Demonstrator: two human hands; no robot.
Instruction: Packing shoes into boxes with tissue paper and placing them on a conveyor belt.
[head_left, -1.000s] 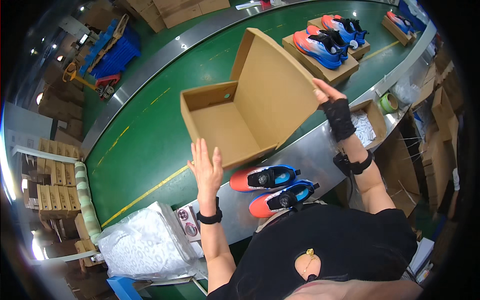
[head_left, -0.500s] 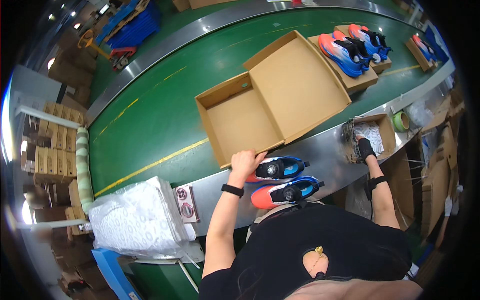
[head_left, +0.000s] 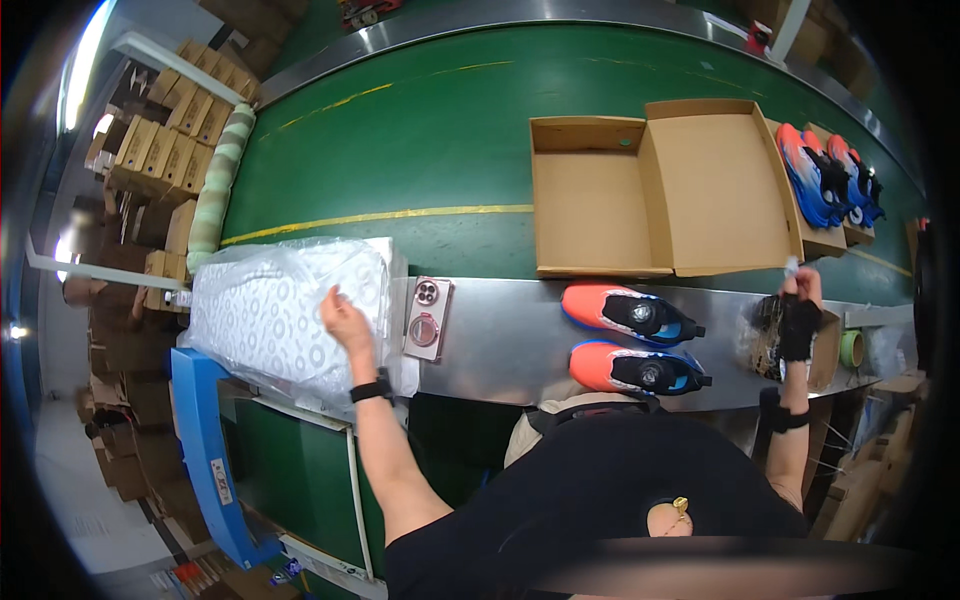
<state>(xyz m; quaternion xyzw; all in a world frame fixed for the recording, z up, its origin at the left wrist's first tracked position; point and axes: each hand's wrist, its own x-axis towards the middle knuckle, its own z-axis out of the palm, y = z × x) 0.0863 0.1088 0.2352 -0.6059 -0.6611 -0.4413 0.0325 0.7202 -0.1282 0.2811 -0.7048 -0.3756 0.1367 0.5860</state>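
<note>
My left hand [head_left: 347, 322] hovers over a stack of white patterned wrapping paper [head_left: 275, 320] in a clear plastic bag, its fingers loosely apart and holding nothing. In my right hand [head_left: 801, 308], which wears a black fingerless wrap, the fingertips pinch a small white packet [head_left: 791, 266]. Below that hand stands a small carton [head_left: 826, 352], mostly hidden by it. An open brown shoebox [head_left: 595, 215] lies on the green belt, its lid [head_left: 725, 195] folded back to the right. Two orange and blue shoes [head_left: 612, 307] lie side by side on the metal ledge, toes to the left.
A phone [head_left: 428, 318] in a pink-framed case lies beside the paper stack. More shoes [head_left: 812, 180] sit on boxes at the right of the belt. A green tape roll [head_left: 851, 348] is at far right. Shoeboxes [head_left: 165, 155] are piled at left, near a blue frame [head_left: 208, 450].
My left hand has left the shoebox's edge and moved left over the paper stack. My right hand has come up out of the small carton with a white packet. The view has turned left.
</note>
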